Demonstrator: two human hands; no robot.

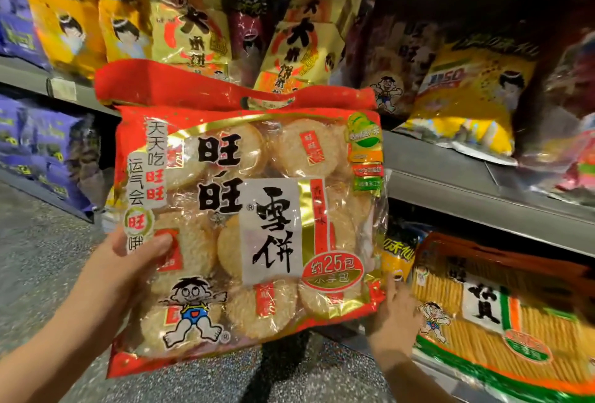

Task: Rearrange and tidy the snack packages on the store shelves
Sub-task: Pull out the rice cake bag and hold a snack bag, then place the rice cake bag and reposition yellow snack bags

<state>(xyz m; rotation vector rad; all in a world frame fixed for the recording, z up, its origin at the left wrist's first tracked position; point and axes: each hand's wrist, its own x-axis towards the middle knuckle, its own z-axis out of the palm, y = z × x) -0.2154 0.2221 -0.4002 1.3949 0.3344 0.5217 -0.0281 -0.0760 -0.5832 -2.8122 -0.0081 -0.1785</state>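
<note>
The left hand [128,270] is wrapped round the lower left edge, thumb pressed on the front, and the right hand [394,309], its grip not discernible, is laid at the lower right corner of a red-trimmed clear rice-cracker bag [251,219] held upright between them.

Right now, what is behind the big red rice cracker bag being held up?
Around the red bag: gold packages above, grey shelf edge at right, a yellow packet by the lower right corner. Anything directly behind is covered.
</note>
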